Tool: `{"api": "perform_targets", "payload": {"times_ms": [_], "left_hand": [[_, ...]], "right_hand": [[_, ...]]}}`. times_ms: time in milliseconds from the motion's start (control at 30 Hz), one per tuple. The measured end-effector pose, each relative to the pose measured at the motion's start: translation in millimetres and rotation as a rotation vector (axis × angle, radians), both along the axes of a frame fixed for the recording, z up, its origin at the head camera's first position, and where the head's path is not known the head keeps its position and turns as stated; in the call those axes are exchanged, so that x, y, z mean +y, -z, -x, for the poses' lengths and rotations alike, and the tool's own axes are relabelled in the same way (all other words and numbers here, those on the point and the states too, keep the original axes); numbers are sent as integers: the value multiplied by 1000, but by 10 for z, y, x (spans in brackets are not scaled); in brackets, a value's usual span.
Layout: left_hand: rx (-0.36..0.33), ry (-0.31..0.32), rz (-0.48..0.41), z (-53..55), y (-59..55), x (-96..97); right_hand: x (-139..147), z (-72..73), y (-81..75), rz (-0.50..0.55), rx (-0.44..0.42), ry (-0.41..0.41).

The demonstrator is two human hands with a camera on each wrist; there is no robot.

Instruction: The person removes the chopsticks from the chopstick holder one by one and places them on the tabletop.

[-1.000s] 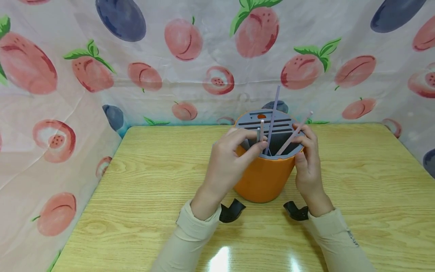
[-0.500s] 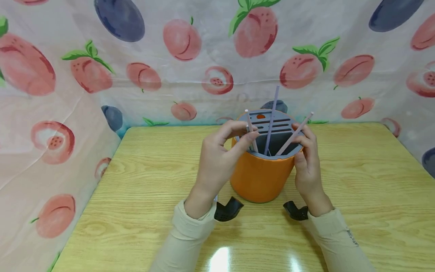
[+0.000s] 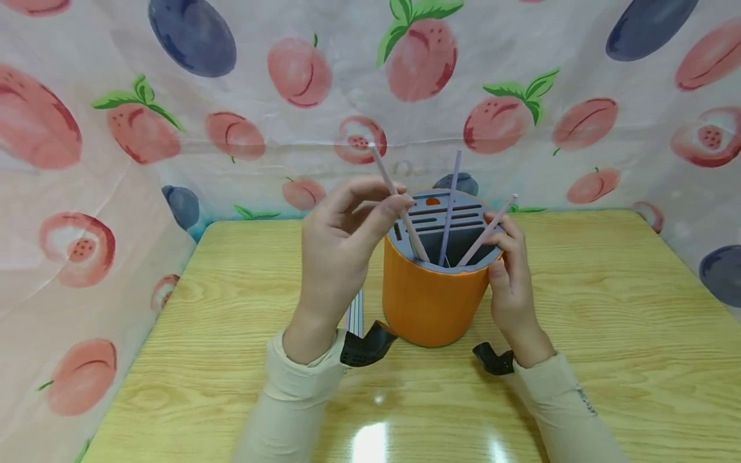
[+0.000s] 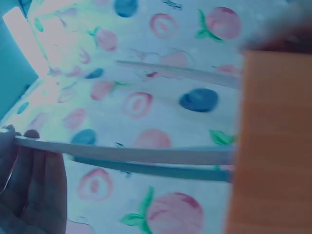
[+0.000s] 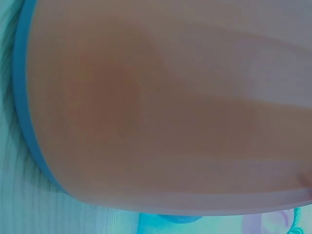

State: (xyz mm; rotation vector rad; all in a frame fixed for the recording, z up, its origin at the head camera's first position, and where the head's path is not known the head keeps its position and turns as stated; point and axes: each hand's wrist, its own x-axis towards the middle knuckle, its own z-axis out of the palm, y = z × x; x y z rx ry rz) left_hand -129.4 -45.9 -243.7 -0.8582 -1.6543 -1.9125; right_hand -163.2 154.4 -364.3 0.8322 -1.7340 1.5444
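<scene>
A round orange knife holder (image 3: 434,302) with a grey slotted top (image 3: 457,209) stands on the table. My left hand (image 3: 341,251) pinches a thin pale pink stick (image 3: 399,202) near its middle; the stick leans left, its lower end at the holder's front opening. Just below it is a greenish stick (image 4: 156,169), seen in the left wrist view. A lilac stick (image 3: 449,206) and another pale pink stick (image 3: 488,230) stand in the same opening. With my right hand (image 3: 512,276) I grip the holder's right rim. Its orange wall (image 5: 146,122) fills most of the right wrist view.
Several pale, striped strips (image 3: 356,314) lie on the wooden table (image 3: 249,334) behind my left wrist. Black wrist-camera mounts (image 3: 370,344) stick out below both hands. A fruit-print cloth (image 3: 243,180) hangs behind and to the sides of the table.
My left hand has moved left and up with the pink stick, which now tilts left and stands higher. My right hand stays at the rim. The view has shifted slightly.
</scene>
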Motion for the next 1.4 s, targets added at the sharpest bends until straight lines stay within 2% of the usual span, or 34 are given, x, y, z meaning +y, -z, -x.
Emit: {"api": "perform_targets", "payload": {"times_ms": [100, 400, 533, 700, 800, 900, 1167, 1400], "left_hand": [[78, 20, -129, -45, -1, -50], [216, -23, -475, -187, 81, -231], [243, -28, -545, -228, 63, -330], [235, -35, -580, -231, 37, -438], [202, -49, -566, -183, 47, -470], [141, -83, -510, -108, 78, -467], [-36, -218, -266, 68, 133, -457], [-201, -239, -109, 245, 269, -533]], "right_hand": [[2, 11, 15, -8, 6, 0], [2, 11, 21, -4, 14, 11], [-2, 21, 28, -3, 7, 3], [-2, 22, 23, -4, -2, 4], [0, 22, 22, 1, -3, 9], [-1, 25, 21, 4, -8, 1], [-18, 22, 0, 9, -11, 1], [-24, 17, 10, 20, -3, 5]]}}
